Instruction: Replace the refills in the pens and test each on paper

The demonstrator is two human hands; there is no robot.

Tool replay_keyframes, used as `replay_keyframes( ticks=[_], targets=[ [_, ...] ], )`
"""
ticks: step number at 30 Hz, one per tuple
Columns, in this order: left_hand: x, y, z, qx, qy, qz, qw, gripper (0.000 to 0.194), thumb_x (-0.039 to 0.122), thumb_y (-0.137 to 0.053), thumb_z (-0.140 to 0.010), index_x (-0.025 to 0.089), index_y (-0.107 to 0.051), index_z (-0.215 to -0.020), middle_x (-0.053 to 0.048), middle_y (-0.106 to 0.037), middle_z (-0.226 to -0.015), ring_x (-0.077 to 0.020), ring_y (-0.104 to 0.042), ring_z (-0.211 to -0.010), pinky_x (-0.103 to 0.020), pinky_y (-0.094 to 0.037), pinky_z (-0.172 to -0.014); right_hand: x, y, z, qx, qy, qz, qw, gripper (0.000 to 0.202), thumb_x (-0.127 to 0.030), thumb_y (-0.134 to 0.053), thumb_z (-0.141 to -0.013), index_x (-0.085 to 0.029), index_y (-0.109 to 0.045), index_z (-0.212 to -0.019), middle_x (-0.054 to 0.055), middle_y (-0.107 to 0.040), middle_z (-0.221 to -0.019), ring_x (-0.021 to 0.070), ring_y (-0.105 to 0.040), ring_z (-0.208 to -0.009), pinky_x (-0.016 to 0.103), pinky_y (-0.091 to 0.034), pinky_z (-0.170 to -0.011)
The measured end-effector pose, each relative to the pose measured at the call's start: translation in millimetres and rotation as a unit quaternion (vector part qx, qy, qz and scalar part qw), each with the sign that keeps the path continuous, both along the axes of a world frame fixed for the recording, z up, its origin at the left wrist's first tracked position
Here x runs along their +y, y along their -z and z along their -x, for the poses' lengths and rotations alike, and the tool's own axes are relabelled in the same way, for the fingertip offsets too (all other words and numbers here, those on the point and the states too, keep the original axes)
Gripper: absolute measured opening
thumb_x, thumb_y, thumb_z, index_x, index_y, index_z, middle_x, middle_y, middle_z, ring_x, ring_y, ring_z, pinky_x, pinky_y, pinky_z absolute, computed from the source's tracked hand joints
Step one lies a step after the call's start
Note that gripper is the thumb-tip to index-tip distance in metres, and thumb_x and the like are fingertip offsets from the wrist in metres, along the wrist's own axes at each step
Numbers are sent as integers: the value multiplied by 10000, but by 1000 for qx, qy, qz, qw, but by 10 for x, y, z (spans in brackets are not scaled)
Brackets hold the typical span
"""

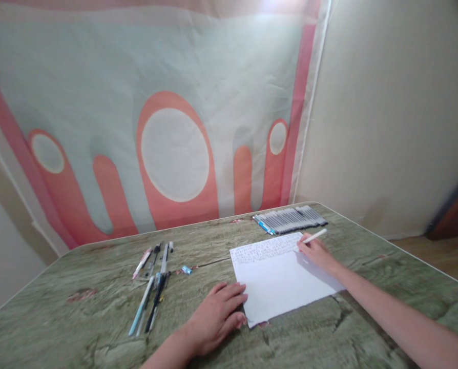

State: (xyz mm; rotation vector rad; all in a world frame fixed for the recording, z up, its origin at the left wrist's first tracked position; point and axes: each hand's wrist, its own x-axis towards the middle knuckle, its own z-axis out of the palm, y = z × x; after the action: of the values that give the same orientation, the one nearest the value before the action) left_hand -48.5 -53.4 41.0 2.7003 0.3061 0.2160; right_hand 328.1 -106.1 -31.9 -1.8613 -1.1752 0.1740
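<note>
A white sheet of paper [278, 292] lies on the table, its upper part covered with rows of small handwriting. My right hand [316, 253] grips a white pen [315, 236] over the sheet's upper right part, close to the end of the written rows. The pen slants up to the right, and its tip is too small to make out. My left hand [219, 312] rests with fingers stretched out, fingertips at the paper's left edge and the palm on the table.
Beyond the paper lies a row of many grey pens [292, 219], with a blue pen [263, 225] at its left end. Loose pens [152, 292] are scattered at the left, near a small blue-and-white eraser-like piece [186, 269]. A printed cloth [221, 66] hangs behind the wood-patterned table [109, 307].
</note>
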Motion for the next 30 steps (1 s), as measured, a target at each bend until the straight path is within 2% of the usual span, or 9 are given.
replay_keyframes(
  ticks=[24,30],
  targets=[
    [3,15,-2,-10,-1,3,1000,401,391,-324,-894,276,-441,-1259,-50,-466,-1303,-204,-386,-1215,-406,-227,-1043,-18,-54,18,-4,-7,-7,1000,113,-252,-490,-697,-238,-448,-592,-38,-489,-496,139,-438,-498,269,-288,-506],
    [-1,12,-3,-2,1,7,1000,398,383,-321,-896,274,-435,-1262,-50,-452,-1315,-200,-377,-1221,-408,-217,-1046,-16,-17,-12,-22,-23,-8,999,123,-261,-474,-717,-235,-455,-598,-41,-470,-486,134,-432,-487,266,-281,-502]
  ],
)
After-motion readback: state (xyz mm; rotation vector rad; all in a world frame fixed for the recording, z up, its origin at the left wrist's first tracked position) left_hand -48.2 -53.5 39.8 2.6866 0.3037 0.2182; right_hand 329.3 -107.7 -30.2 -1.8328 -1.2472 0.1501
